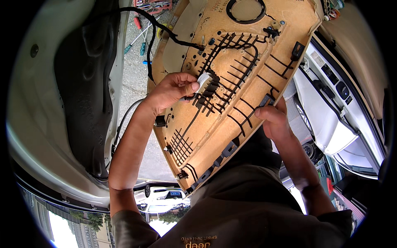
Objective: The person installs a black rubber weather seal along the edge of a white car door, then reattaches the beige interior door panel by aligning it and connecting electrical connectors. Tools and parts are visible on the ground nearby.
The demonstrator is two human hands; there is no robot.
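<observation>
A tan car door panel (202, 142) is tilted in front of me, its back side with black plastic ribs (240, 78) facing up. My left hand (173, 89) is closed in a pinch on a small white plastic piece (203, 78) above the middle of the panel; its exact kind is not clear. A dark lead runs by those fingers. On the right, my right hand (273, 120) grips the panel's edge beside a black clip (266, 100), with some fingers hidden beneath it. A black wrapped wiring harness (165, 29) reaches the panel from the left.
To the left stands a light car door shell (41, 136) with a dark liner (87, 91). Screwdrivers (142, 48) and a red tool case (155, 5) lie on the ground beyond. A white door with switches (342, 90) is at right. A white car (165, 194) shows at lower left.
</observation>
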